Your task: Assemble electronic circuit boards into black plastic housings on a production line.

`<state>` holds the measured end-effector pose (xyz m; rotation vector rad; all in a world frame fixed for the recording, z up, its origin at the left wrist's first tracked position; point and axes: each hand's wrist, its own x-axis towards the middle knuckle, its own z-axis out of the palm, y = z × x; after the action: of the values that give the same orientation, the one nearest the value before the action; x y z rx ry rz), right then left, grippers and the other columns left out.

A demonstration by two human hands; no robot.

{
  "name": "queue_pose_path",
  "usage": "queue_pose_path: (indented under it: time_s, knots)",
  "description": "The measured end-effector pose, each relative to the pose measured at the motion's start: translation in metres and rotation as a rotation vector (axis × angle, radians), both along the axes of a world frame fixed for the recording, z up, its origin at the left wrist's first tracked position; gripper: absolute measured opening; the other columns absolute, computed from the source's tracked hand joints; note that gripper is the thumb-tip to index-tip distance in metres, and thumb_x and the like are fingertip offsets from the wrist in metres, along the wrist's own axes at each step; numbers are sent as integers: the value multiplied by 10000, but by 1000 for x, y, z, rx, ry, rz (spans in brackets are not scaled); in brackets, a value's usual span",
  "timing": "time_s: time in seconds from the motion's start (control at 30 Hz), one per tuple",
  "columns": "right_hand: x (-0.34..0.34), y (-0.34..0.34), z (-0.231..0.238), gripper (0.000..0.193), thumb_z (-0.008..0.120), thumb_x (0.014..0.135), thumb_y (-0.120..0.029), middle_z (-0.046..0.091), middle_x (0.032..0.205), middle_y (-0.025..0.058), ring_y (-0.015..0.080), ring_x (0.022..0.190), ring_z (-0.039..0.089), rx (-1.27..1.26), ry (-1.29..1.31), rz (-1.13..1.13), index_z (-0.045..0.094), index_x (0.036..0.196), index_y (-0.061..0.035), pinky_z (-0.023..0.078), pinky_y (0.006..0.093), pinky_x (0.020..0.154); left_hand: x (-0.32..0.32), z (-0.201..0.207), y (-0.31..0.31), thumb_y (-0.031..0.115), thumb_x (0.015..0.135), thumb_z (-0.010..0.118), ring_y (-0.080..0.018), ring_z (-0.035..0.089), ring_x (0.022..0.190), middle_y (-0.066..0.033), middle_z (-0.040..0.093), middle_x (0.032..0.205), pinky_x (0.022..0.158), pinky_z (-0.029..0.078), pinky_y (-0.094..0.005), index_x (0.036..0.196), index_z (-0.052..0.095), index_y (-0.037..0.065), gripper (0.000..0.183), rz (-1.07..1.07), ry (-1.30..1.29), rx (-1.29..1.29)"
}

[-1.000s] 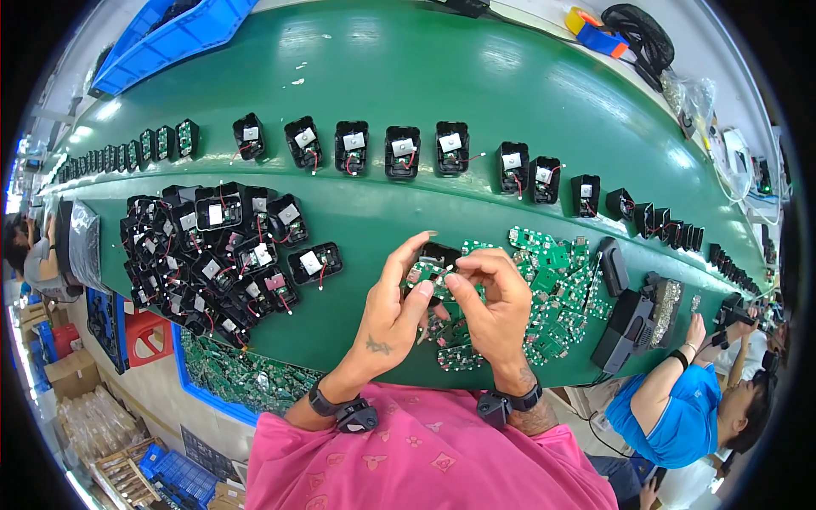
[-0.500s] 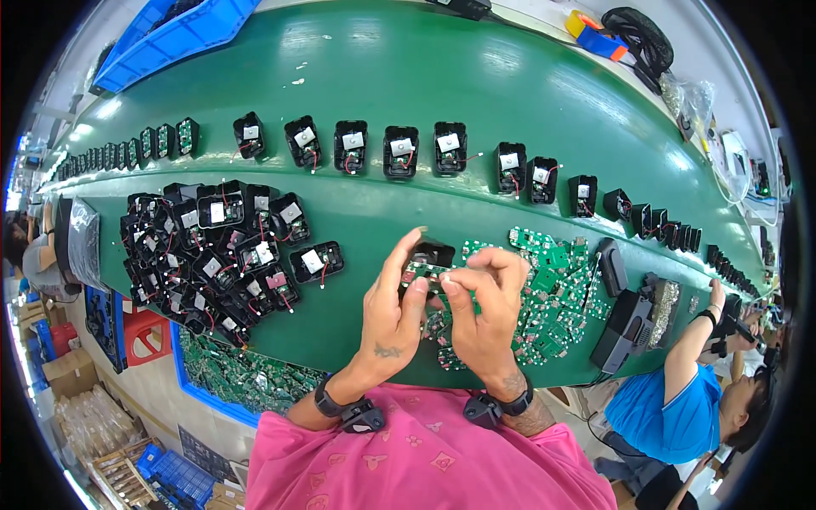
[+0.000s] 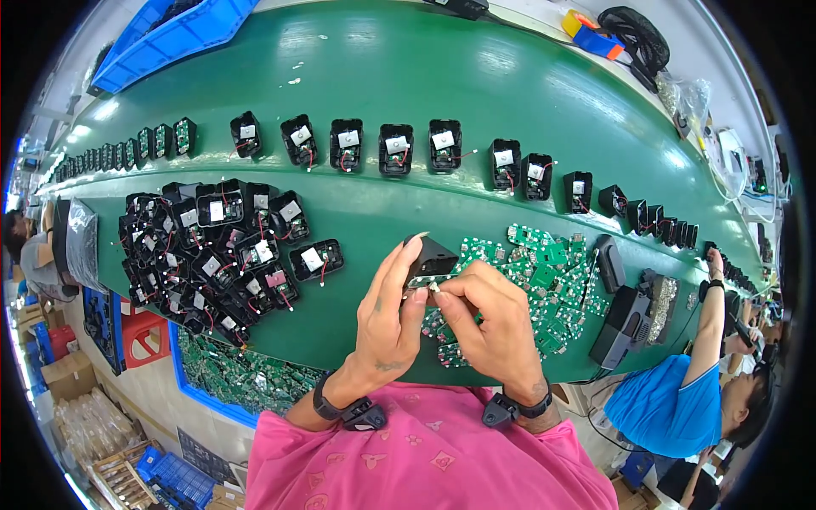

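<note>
Hands joined over a black housing and a small green circuit board, above the near edge of the tabletop (image 3: 510,93).

Left hand (image 3: 387,319) curls around the black housing (image 3: 432,255), fingers partly closed on it; right hand (image 3: 493,327) pinches the small green circuit board (image 3: 422,281) against it. Right of the housing lies a spread of loose green boards (image 3: 544,263); left of it, a heap of black housings (image 3: 212,255); beyond it, a row of housings (image 3: 395,149). Risk: a skewed board may jam or slip, because the pinch grip is narrow.

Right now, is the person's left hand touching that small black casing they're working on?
Touching. The head view shows the left hand with its fingers wrapped against the black casing, no gap between them.
</note>
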<state>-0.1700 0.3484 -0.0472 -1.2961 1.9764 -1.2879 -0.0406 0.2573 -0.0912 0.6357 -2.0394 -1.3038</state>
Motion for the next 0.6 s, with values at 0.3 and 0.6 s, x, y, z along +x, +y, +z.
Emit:
queue_pose_path:
  time_s: [0.3, 0.6]
  knots:
    - [-8, 3, 6, 48, 680, 841, -5, 562, 750, 88, 219, 637, 560, 18, 57, 87, 635, 851, 10, 429, 328, 557, -2, 12, -7, -37, 932, 522, -415, 582, 1176, -277, 497, 1384, 955, 497, -400, 1427, 421, -34, 505, -90, -10, -123]
    - [-4, 2, 9, 41, 666, 831, 8, 552, 737, 79, 196, 609, 547, 44, 32, 108, 625, 829, 11, 416, 316, 539, 5, 12, -11, -59, 903, 541, -425, 634, 1065, -295, 493, 1367, 860, 547, -394, 1432, 422, -15, 544, -121, 5, -139]
